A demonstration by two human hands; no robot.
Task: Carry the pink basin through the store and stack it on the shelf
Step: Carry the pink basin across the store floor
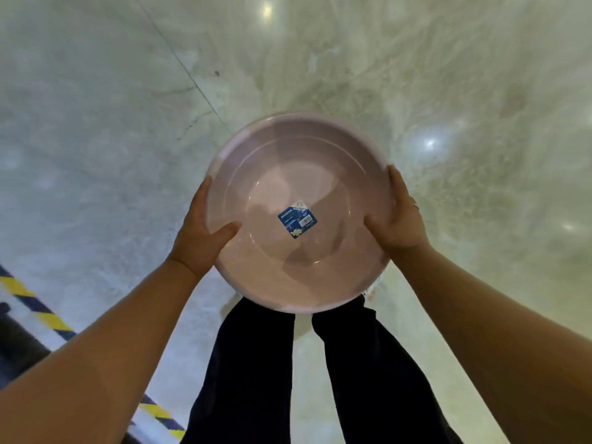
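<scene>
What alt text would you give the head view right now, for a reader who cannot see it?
Two bare hands, left hand and right hand, hold a round pink plastic basin by opposite rims, open side up, above a glossy pale stone floor. A blue square label sits in its base; dark trouser legs and yellow-and-black striped floor tape show below.

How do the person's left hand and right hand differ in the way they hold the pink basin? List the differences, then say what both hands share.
1. The left hand grips lower on its side of the pink basin; the right hand grips higher, its fingers reaching further up the rim.
2. The right hand wears a ring; the left hand shows none.

Shared: both hands are bare and clasp the rim from opposite sides, thumbs inside the basin.
</scene>
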